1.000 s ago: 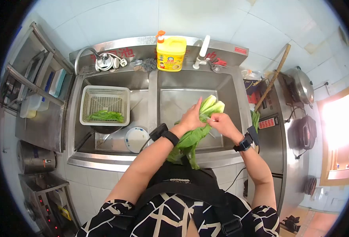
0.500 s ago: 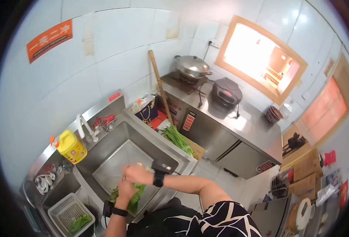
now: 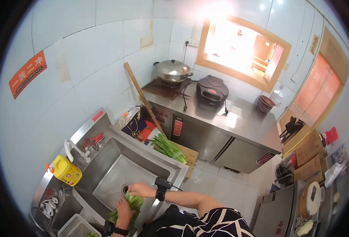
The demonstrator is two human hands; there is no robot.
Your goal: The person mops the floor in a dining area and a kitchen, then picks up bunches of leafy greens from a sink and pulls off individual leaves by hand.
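Observation:
A bunch of leafy green lettuce [image 3: 134, 202] is over the near part of the steel sink [image 3: 111, 173], close to the drain. My left hand [image 3: 124, 211] is wrapped around it from the left. At its upper end my right hand [image 3: 142, 190] has closed fingers against the leaves; the fingertips are partly hidden. A grey plastic basket [image 3: 69, 228] with some green leaves stands at lower left, cut off by the frame's edge.
A white faucet [image 3: 76, 151] and a yellow jug [image 3: 67, 170] stand along the sink's back left. Green stalks [image 3: 168, 148] lie on cardboard beyond the sink, by a wooden pole [image 3: 144, 100]. A lidded pot [image 3: 173, 72] and a black electric griddle [image 3: 212, 90] sit on the counter.
The view has shifted, so the surroundings sit differently in frame. My right hand has moved from above my left hand to the right end of the lettuce, and more leaf shows between them.

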